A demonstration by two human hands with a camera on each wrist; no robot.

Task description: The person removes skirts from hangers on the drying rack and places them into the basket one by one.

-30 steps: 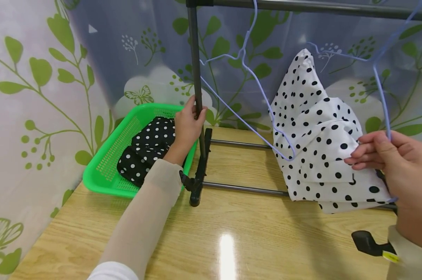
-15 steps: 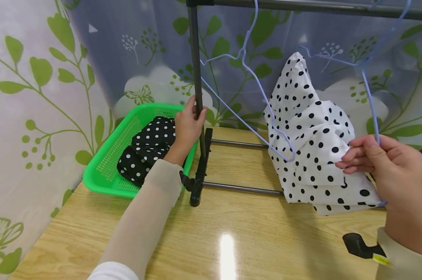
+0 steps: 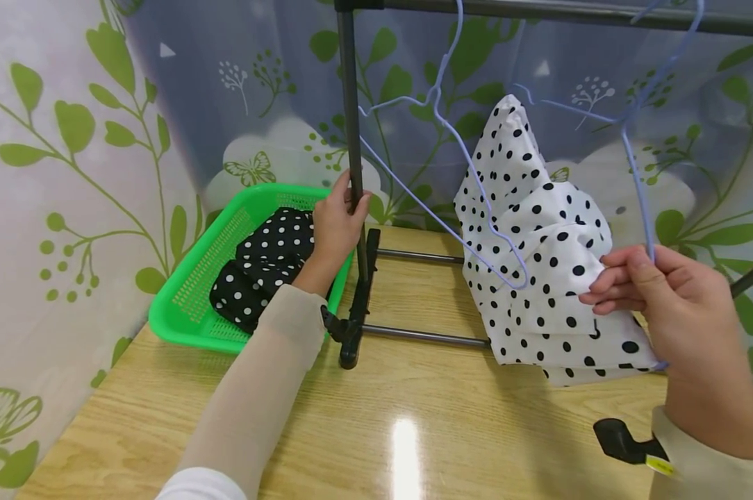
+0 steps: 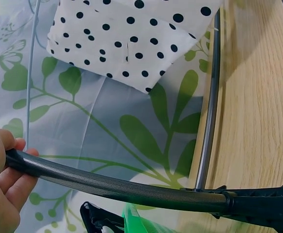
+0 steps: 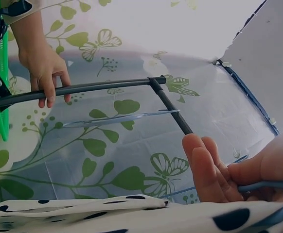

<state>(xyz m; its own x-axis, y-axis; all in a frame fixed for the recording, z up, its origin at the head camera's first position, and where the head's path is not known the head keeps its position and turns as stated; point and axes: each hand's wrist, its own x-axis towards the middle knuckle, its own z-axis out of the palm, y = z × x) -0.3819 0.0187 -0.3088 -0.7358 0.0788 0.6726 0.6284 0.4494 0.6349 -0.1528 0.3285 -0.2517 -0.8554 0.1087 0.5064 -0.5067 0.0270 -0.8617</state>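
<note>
My left hand (image 3: 335, 222) grips the dark upright post (image 3: 349, 104) of a clothes rack; its fingers also show round the post in the left wrist view. My right hand (image 3: 683, 298) pinches one side of a lavender clothes hanger (image 3: 635, 177) between thumb and fingers. White cloth with black dots (image 3: 539, 278) hangs folded from that hanger, whose lower corner peeks out beneath my hand. The top of this hanger overlaps the rack's top rail (image 3: 539, 14) in the head view. A second lavender hanger (image 3: 474, 170) hangs bare to the left, partly in front of the cloth.
Left of the rack, a green plastic basket (image 3: 176, 298) holds black cloth with white dots (image 3: 276, 236). The rack's black foot (image 3: 349, 347) and lower bars (image 3: 426, 337) stand on a wooden table (image 3: 276, 430). A leaf-patterned curtain (image 3: 258, 118) hangs behind.
My right hand has moved left along the rail with the hanger and the white dotted cloth, nearer to the bare hanger. My left hand has stayed on the post.
</note>
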